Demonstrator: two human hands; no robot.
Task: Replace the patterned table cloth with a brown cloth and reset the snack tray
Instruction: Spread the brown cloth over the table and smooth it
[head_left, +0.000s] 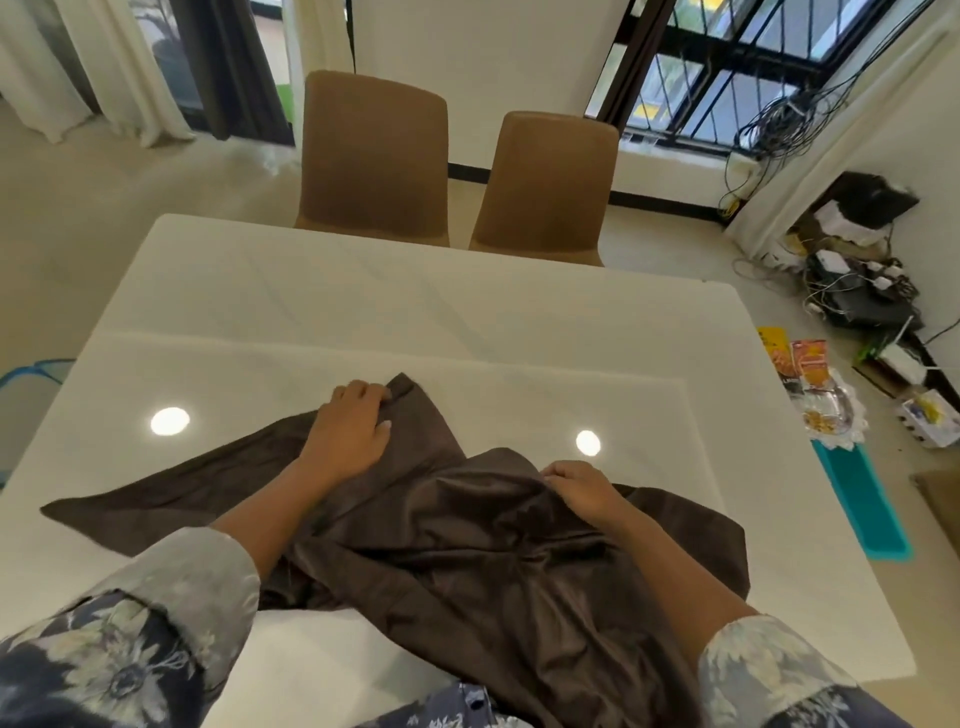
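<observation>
A dark brown cloth (483, 551) lies bunched and partly unfolded on the near half of the glossy white table (395, 306). My left hand (350, 426) grips a far corner of the cloth, fingers curled over its edge. My right hand (584, 488) pinches a raised fold near the cloth's middle. The snack tray (831, 410), a clear dish with a lacy rim, sits off the table on the right with snack packets (808, 364) on it. No patterned cloth is in view.
Two brown chairs (374, 156) (545, 182) stand at the table's far side. A teal strip (862, 504) lies by the tray, right of the table. Cables and boxes (862, 280) clutter the floor at the right wall. A blue mesh basket (31, 371) shows at the left.
</observation>
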